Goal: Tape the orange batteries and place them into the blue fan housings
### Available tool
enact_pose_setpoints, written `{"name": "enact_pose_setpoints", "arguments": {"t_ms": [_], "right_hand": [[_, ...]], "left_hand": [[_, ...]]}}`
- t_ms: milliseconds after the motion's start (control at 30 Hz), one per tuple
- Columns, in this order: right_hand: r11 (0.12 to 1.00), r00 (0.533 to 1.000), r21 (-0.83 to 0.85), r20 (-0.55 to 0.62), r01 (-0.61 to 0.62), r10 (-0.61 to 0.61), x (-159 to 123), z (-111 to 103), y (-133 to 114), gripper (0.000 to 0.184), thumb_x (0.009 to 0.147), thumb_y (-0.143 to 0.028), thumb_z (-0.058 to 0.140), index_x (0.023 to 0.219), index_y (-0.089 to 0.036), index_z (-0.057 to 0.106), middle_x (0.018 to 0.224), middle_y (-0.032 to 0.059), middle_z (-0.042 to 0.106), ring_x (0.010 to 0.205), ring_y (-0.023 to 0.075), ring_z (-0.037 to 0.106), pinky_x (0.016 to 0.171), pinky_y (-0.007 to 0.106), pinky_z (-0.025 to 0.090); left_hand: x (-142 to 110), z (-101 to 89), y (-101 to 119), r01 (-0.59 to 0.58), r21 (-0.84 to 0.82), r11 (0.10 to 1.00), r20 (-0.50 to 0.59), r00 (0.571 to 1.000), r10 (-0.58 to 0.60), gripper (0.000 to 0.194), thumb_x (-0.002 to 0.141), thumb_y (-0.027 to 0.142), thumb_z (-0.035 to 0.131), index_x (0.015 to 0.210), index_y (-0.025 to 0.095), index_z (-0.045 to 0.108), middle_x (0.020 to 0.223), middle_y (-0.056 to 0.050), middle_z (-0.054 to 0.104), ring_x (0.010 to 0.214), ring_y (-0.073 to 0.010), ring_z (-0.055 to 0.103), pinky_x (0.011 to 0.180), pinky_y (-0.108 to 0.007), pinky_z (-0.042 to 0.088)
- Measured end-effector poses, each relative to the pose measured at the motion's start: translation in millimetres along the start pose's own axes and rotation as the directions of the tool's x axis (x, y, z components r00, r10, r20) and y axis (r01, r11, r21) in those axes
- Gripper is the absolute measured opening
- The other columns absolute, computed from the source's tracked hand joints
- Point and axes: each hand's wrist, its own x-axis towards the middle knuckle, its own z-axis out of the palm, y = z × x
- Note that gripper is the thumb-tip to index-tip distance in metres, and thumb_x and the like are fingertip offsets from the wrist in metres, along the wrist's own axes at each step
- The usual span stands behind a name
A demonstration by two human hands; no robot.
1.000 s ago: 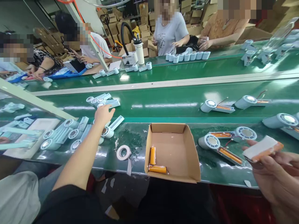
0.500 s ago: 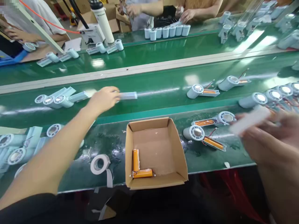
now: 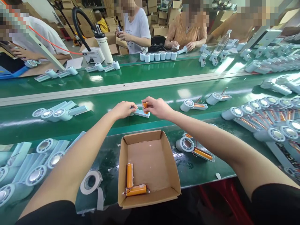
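Note:
Over the green belt, my left hand is closed on a light-blue handheld fan housing. Its handle lies toward the right; the round head is mostly hidden by the fingers. My right hand pinches an orange battery upright at the handle's far end. Whether the battery touches the handle I cannot tell. Nearer to me, an open cardboard box holds two orange batteries, one lying along its left side and one along the front.
A roll of white tape lies left of the box. Housings without visible batteries crowd the left. Fan housings with batteries stand right of the box, and several more fill the far right. Co-workers sit across the belt.
My right hand has swung from the far right to the middle and now holds the battery at the housing. My left hand has moved right with the housing. The view has tilted up.

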Motion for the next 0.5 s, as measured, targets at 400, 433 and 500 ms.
{"name": "enact_pose_setpoints", "arguments": {"t_ms": [400, 433, 500], "right_hand": [[0.766, 0.942, -0.638, 0.301, 0.082, 0.150, 17, 8, -15, 0.041, 0.103, -0.036, 0.057, 0.142, -0.031, 0.071, 0.119, 0.0151, 0.080, 0.105, 0.0346, 0.077, 0.081, 0.036, 0.052], [0.762, 0.939, -0.642, 0.307, 0.085, 0.153, 19, 11, -16, 0.039, 0.102, -0.037, 0.060, 0.137, -0.030, 0.074, 0.119, 0.0157, 0.080, 0.106, 0.0356, 0.077, 0.083, 0.038, 0.053], [0.760, 0.938, -0.645, 0.308, 0.082, 0.161, 22, 16, -17, 0.034, 0.098, -0.038, 0.065, 0.128, -0.027, 0.079, 0.116, 0.0160, 0.081, 0.105, 0.0364, 0.077, 0.085, 0.041, 0.054]], "left_hand": [[8, 9.8, 32, 0.147, -0.101, 0.984, -0.086, 0.984, -0.156, 0.020, 0.104, 0.032, 0.055, 0.108, 0.028, 0.074, 0.111, -0.006, 0.082, 0.107, -0.0259, 0.074, 0.087, -0.032, 0.049], [9, 11.2, 34, 0.156, -0.103, 0.982, -0.089, 0.982, -0.165, 0.020, 0.104, 0.033, 0.055, 0.110, 0.028, 0.074, 0.114, -0.006, 0.082, 0.109, -0.0257, 0.073, 0.088, -0.032, 0.049], [10, 14.4, 36, 0.164, -0.107, 0.981, -0.096, 0.980, -0.174, 0.021, 0.105, 0.033, 0.055, 0.112, 0.029, 0.073, 0.120, -0.005, 0.081, 0.113, -0.0247, 0.072, 0.089, -0.031, 0.049]]}}
